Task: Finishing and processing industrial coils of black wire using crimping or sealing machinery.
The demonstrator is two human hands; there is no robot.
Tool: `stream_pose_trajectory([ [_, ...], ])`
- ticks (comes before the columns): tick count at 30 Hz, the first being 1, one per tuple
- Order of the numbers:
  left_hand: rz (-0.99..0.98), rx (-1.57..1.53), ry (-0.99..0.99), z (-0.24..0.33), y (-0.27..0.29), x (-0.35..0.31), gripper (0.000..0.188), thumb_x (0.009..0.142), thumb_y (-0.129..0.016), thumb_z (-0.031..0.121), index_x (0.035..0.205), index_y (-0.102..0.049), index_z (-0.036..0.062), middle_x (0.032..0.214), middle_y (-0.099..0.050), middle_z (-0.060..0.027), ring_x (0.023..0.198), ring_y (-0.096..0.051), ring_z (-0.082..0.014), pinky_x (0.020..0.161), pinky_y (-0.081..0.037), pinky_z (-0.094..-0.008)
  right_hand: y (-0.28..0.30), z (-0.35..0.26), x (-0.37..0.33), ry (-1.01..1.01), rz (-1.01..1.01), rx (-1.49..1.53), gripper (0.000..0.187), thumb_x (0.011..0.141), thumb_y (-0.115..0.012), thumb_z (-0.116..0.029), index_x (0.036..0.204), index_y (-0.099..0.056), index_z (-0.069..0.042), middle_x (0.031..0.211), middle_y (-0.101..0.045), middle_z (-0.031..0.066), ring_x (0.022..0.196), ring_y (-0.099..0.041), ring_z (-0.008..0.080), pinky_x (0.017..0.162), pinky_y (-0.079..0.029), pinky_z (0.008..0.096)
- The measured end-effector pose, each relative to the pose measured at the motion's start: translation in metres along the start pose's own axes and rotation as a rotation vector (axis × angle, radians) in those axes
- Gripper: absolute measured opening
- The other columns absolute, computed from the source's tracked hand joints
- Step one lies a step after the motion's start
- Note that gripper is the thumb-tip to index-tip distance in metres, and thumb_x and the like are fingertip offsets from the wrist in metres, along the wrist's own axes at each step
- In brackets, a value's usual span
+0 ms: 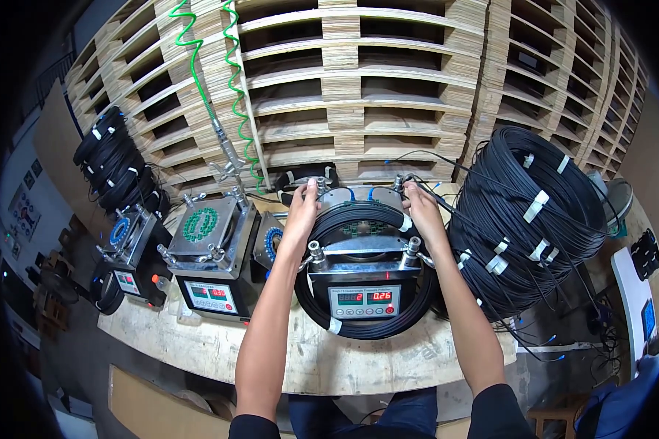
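A metal-topped machine [365, 265] with a red-digit display stands on the bench in front of me. A coil of black cable [364, 331], bound with white ties, hangs around it. Blue-tipped cable ends [370, 194] lie on the far part of its metal top. My left hand [300, 214] reaches to the far left corner, its fingers closed on a metal clamp knob [321, 184]. At the far right corner, my right hand [423, 211] has its fingers closed at the matching clamp knob [398, 182]. The fingers partly hide both grips.
Two similar machines [211, 245] [127, 245] stand on the left. A tall stack of black cable coils [520, 212] rises at the right, with another stack [110, 157] at the far left. Wooden pallets [344, 80] line the back. Green coiled hoses [198, 69] hang, one with an air gun [228, 154].
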State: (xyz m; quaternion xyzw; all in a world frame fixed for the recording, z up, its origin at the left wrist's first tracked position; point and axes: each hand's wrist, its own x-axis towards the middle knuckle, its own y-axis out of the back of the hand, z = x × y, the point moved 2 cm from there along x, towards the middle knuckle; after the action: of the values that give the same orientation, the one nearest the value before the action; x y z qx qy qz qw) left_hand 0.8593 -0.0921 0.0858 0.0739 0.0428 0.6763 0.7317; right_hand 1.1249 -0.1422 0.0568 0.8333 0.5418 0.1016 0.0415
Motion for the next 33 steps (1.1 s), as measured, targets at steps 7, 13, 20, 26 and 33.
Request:
stream_pose_trajectory([
  [7,-0.088,0.023,0.019,0.002,0.001,-0.001,0.077,0.102,-0.039,0.063,0.149,-0.042,0.002,0.13,-0.06,-0.0121,0.103,-0.056,-0.0191,0.095,-0.043,-0.0331,0.004,0.003,0.003,0.011,0.007,-0.155,0.045,0.106,-0.045,-0.036,0.129,-0.063,-0.001,0.101,-0.07,0.008,0.071,-0.06,0.0125,0.073,-0.05,0.0263],
  [13,-0.053,0.014,0.019,0.001,-0.001,-0.002,0.081,0.102,-0.04,0.063,0.15,-0.036,-0.0019,0.134,-0.057,-0.0197,0.11,-0.057,-0.0241,0.098,-0.044,-0.035,0.001,0.006,0.003,0.037,0.067,-0.08,0.056,0.104,-0.044,-0.05,0.113,-0.068,-0.001,0.081,-0.068,0.0119,0.075,-0.065,0.021,0.075,-0.05,0.0354],
  [20,-0.011,-0.051,0.025,0.004,0.001,-0.005,0.09,0.1,-0.038,0.068,0.155,-0.024,-0.0015,0.141,-0.052,-0.023,0.114,-0.059,-0.0271,0.102,-0.044,-0.0375,0.0,-0.001,-0.002,0.025,0.053,0.053,0.052,0.105,-0.045,-0.045,0.131,-0.063,-0.005,0.087,-0.069,0.0097,0.075,-0.064,0.0183,0.074,-0.05,0.0323],
  [26,-0.011,-0.032,-0.004,0.006,-0.002,-0.006,0.086,0.1,-0.035,0.069,0.152,-0.036,0.0001,0.135,-0.055,-0.0172,0.104,-0.056,-0.0231,0.098,-0.043,-0.036,0.003,-0.01,-0.008,0.04,0.092,0.067,0.05,0.105,-0.047,-0.045,0.126,-0.067,-0.005,0.077,-0.065,0.0053,0.068,-0.056,0.0117,0.065,-0.045,0.0272],
  [33,-0.052,0.079,0.005,-0.001,-0.004,0.001,0.085,0.1,-0.032,0.07,0.146,-0.048,-0.0009,0.124,-0.06,-0.0119,0.089,-0.049,-0.0182,0.09,-0.041,-0.0313,0.004,-0.013,-0.01,0.006,0.091,-0.015,0.053,0.104,-0.047,-0.049,0.12,-0.069,-0.004,0.078,-0.066,0.0072,0.068,-0.057,0.0139,0.068,-0.046,0.0283],
])
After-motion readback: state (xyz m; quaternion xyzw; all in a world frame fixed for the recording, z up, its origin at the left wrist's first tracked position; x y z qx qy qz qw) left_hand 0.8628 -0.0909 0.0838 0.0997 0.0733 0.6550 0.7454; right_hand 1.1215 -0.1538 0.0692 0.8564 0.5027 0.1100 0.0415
